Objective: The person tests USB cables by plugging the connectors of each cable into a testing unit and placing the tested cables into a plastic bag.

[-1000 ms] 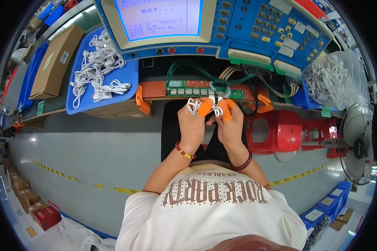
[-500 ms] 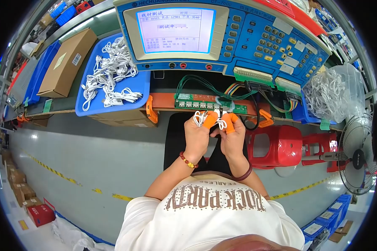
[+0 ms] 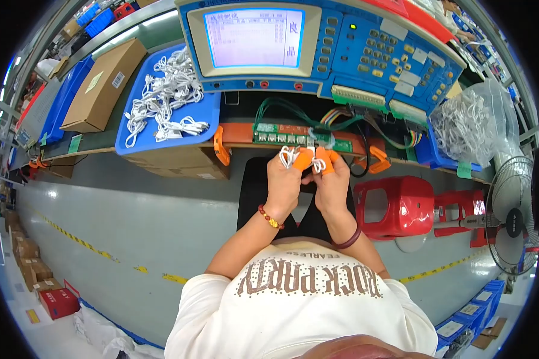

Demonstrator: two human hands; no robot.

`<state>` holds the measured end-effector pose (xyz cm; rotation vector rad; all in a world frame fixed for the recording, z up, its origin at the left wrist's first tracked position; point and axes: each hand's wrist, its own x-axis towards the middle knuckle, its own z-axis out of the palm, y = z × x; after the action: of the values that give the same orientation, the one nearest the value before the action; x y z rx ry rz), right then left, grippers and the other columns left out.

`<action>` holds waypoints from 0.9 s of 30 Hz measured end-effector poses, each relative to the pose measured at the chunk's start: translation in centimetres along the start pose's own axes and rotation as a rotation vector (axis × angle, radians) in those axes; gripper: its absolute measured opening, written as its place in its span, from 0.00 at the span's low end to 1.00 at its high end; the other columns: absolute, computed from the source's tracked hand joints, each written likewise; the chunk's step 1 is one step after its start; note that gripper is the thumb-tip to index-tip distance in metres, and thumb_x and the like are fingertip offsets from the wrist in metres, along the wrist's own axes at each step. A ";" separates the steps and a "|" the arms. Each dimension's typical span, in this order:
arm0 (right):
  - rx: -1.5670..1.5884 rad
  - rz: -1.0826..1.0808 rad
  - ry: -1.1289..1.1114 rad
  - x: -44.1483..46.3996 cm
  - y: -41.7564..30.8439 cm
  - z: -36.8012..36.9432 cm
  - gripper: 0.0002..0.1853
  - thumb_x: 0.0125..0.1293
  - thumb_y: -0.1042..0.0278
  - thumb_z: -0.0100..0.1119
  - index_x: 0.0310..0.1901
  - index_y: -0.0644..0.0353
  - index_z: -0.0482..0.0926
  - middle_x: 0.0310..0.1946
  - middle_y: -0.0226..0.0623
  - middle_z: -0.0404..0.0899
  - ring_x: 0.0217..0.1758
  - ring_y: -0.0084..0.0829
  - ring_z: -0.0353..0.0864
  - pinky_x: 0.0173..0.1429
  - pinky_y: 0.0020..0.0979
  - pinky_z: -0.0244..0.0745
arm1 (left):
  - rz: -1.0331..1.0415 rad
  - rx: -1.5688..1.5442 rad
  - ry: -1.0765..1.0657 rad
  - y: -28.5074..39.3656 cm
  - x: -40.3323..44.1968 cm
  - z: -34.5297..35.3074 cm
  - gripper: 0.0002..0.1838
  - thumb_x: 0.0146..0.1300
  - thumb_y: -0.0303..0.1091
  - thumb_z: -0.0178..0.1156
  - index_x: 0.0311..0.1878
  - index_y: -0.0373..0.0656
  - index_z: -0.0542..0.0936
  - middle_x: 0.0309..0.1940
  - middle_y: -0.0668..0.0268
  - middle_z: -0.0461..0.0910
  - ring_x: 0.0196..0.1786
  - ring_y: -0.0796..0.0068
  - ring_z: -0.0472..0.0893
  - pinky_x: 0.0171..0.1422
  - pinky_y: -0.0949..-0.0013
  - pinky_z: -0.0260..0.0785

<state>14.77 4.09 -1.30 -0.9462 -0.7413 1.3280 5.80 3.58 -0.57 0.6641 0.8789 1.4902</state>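
My left hand is closed, its orange-covered fingertips pinching one part of a white USB cable. Beside it my right hand, also in orange finger covers, is closed on another part of the white cable. Small loops of the cable stick out by the fingers. Both hands are at the front edge of a green test board with a row of metal sockets. The cable's plugs are at the board's right half; my fingers partly hide how far they sit in it.
Behind the board stands a blue cable tester with a lit screen. A blue tray of white cables lies left, beside a cardboard box. Bagged cables are at right. Orange clamps, a red stool and a fan are nearby.
The tester's screen has switched from a testing message to a result with large characters at its right, and a small green light shows. The view has shifted slightly; both hands keep their hold.
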 end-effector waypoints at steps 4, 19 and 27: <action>-0.016 0.070 -0.053 -2.1 -1.0 -0.5 0.10 0.68 0.63 0.50 0.33 0.61 0.73 0.22 0.28 0.71 0.18 0.17 0.68 0.21 0.21 0.68 | -0.022 0.026 -0.062 0.4 -1.8 -0.2 0.04 0.59 0.26 0.59 0.31 0.37 0.75 0.22 0.69 0.76 0.19 0.85 0.71 0.19 0.80 0.60; 0.024 0.371 -0.172 -1.8 -0.7 -3.7 0.12 0.65 0.65 0.52 0.44 0.65 0.72 0.32 0.36 0.77 0.23 0.18 0.72 0.18 0.19 0.65 | 0.069 0.450 -0.185 0.4 -2.5 -4.3 0.25 0.56 0.26 0.61 0.59 0.41 0.70 0.45 0.68 0.72 0.37 0.84 0.72 0.39 0.81 0.66; -0.240 0.200 -0.284 -2.1 -0.8 -2.7 0.08 0.59 0.68 0.63 0.37 0.61 0.77 0.23 0.25 0.72 0.15 0.10 0.61 0.15 0.14 0.53 | -0.262 -0.053 -0.397 0.2 -2.5 -4.5 0.24 0.57 0.30 0.54 0.59 0.37 0.70 0.39 0.68 0.76 0.32 0.81 0.73 0.37 0.80 0.64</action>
<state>17.30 1.58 -1.66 -1.0546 -1.0640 1.5940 2.26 0.50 -2.67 0.7428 0.5920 1.0935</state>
